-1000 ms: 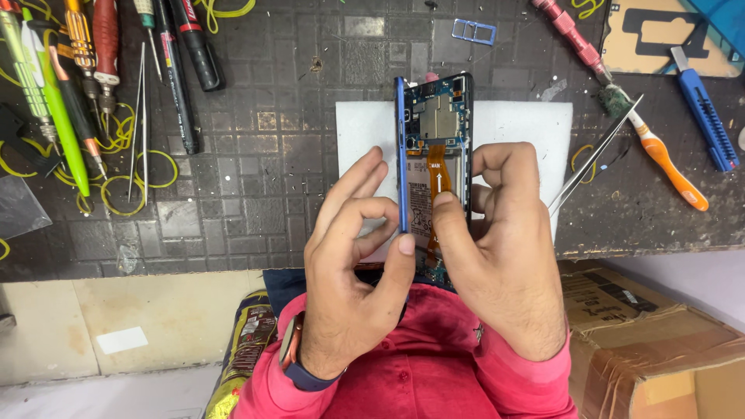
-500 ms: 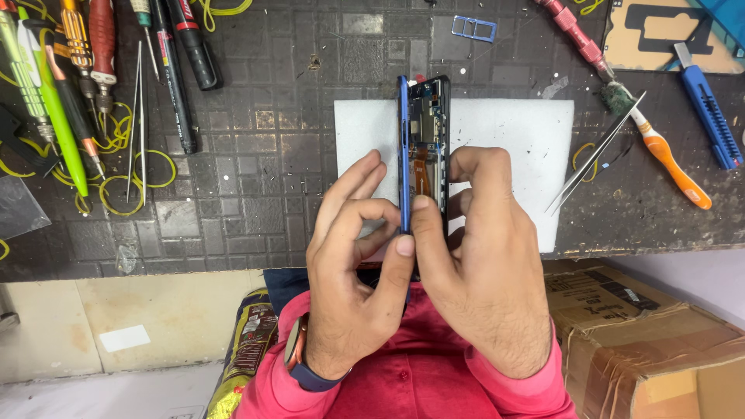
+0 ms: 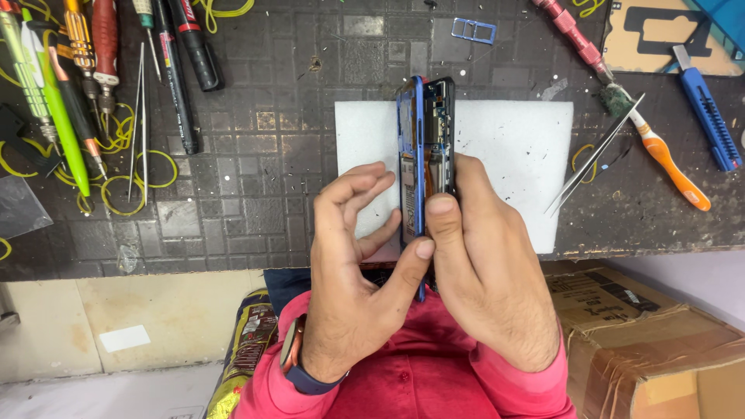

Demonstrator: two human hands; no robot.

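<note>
A repair workshop: screwdrivers (image 3: 81, 46), tweezers (image 3: 594, 155) and a cutter (image 3: 706, 109) lie on a dark counter (image 3: 256, 194).

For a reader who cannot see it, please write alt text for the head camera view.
Two hands, left hand and right hand, hold an opened blue smartphone on its edge above a white pad on a dark work mat. Screwdrivers lie at upper left, tweezers and an orange-handled brush at right.

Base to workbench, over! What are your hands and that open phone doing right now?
Both hands grip the opened blue phone edge-up: left hand, right hand. Phone over white pad. Tweezers lie right, nothing blocking.
</note>
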